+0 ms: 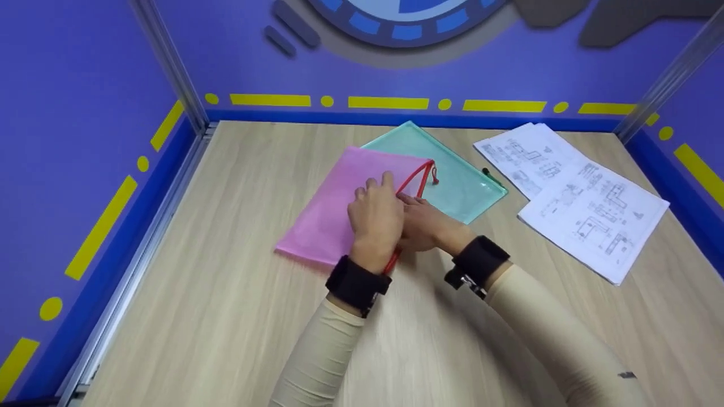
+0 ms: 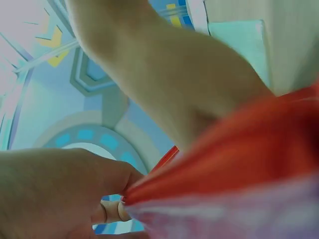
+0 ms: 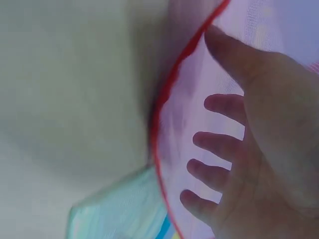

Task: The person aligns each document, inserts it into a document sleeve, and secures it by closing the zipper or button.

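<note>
A pink mesh zipper pouch (image 1: 325, 212) with a red zipper edge lies tilted on the table, partly over a mint-green pouch (image 1: 404, 138). My left hand (image 1: 376, 217) is over its right part. In the left wrist view, that hand's thumb and a finger pinch the red edge (image 2: 239, 149). My right hand (image 1: 421, 223) reaches in at the parted red edge. The right wrist view shows the right fingers (image 3: 219, 144) spread in front of pink mesh, holding nothing. How deep that hand sits in the pouch is hidden in the head view.
Two printed sheets with line drawings (image 1: 599, 217) overlap at the right. A dark zipper pull (image 1: 495, 176) sticks out from the green pouch. Blue-purple panels (image 1: 396, 79) wall in the wooden table (image 1: 226, 322) at the back and sides.
</note>
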The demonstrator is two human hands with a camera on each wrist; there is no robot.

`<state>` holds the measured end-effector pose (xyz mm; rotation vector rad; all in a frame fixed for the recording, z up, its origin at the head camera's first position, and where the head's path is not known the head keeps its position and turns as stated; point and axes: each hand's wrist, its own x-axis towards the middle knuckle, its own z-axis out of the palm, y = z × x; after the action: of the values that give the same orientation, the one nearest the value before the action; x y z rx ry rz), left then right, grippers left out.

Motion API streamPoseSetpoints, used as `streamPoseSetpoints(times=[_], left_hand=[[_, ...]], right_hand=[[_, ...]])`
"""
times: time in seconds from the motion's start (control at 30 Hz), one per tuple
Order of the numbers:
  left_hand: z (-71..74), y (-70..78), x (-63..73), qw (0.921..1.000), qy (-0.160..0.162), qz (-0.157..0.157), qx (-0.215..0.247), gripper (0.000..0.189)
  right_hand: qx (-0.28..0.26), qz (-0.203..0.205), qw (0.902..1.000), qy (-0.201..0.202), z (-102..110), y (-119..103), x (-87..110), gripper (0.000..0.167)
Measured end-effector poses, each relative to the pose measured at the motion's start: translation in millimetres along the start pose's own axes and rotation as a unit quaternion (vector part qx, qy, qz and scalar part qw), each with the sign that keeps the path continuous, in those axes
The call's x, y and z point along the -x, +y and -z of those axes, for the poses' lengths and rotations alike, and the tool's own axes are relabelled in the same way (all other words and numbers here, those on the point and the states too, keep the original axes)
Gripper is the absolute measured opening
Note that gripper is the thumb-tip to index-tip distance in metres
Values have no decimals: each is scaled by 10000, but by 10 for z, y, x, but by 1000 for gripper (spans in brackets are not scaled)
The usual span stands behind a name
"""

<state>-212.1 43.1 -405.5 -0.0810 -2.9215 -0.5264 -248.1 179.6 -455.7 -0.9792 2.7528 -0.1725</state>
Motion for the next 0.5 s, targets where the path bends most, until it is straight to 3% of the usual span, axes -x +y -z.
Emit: streamPoseSetpoints(times=[0.13,0.33,0.5], left_hand=[[6,-27,-17,9999,-24,-2,120,38],[98,-127,-34,9997,126,84,198,40],[112,-142,-33,9994,199,65,284,37]], right_hand=[[418,-163,9990,-63,15,0,187,75],[19,-159,9998,-133,-65,67,212,81],[-419,-79,9969,669,66,132,324,89]])
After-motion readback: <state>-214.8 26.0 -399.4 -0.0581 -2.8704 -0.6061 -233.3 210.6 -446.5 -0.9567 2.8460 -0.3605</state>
